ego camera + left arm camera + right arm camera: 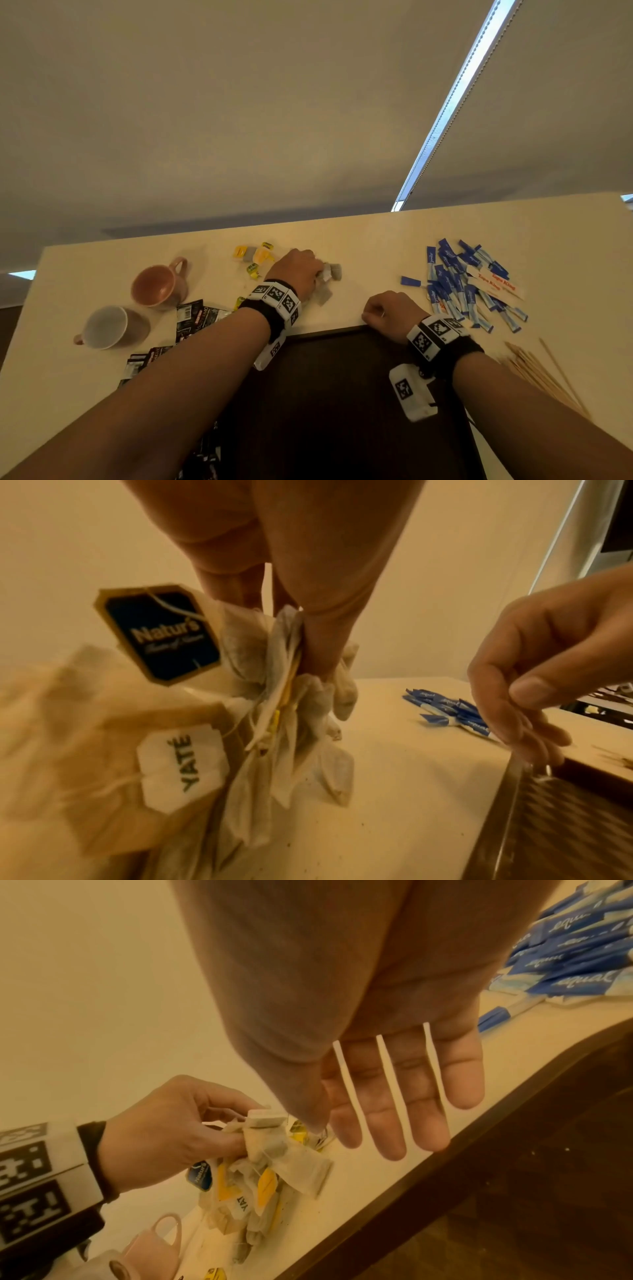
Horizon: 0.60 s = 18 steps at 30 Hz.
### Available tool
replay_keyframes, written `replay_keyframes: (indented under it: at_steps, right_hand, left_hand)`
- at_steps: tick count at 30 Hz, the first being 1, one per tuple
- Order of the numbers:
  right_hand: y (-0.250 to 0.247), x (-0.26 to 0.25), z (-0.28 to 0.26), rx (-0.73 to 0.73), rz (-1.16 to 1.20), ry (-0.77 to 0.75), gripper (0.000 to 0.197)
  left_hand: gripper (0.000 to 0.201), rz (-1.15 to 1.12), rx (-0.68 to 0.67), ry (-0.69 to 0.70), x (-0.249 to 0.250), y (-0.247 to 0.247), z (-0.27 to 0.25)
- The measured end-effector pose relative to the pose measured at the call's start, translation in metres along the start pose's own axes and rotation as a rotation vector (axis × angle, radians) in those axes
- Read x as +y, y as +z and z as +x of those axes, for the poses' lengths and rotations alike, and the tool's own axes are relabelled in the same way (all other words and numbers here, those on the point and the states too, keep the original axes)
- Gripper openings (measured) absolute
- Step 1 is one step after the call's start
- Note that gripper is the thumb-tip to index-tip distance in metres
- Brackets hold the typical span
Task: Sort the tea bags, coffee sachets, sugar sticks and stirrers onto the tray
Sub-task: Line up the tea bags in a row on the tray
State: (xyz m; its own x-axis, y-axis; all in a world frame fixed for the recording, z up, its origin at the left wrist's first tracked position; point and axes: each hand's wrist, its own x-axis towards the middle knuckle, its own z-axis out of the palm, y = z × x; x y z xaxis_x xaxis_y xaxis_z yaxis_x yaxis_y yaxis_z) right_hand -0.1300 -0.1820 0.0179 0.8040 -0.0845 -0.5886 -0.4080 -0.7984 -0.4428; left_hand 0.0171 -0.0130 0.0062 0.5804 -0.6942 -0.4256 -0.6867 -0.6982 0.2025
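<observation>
My left hand [320, 274] grips a bunch of several paper tea bags [330, 274] by their tops, just above the cream table. The left wrist view shows the tea bags [274, 696] crumpled between my fingers, with a dark blue tag and a white "YATÉ" tag hanging. My right hand [373, 313] is open, its straight fingers [394, 1110] reaching to the far rim of the dark brown tray [342, 394]. Blue sugar sticks [462, 284] lie in a heap to the right. Wooden stirrers [541, 373] lie at the near right. Black coffee sachets [197, 317] lie left of the tray.
A pink cup [159, 284] and a grey cup [108, 327] lie on their sides at the left. More tea bags with yellow tags [255, 255] lie behind my left hand. The table's far edge runs close behind them.
</observation>
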Motion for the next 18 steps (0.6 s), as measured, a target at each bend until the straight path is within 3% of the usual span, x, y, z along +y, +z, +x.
replay_keyframes:
  at_steps: [9,13,18]
  right_hand:
    - [0.0,0.0,-0.013,0.04,0.033,0.0,0.023]
    - [-0.002,-0.001,-0.019,0.077,0.045,-0.028,0.023]
    - [-0.014,-0.015,-0.02,0.348,0.291,-0.084,0.025]
  left_hand:
    - [0.031,-0.127,0.078,-0.044,-0.001,-0.021,-0.019]
    - [0.031,-0.215,0.197,-0.053,0.002,-0.039,-0.034]
    - [0.027,-0.37,0.404,-0.006,0.004,-0.073,-0.058]
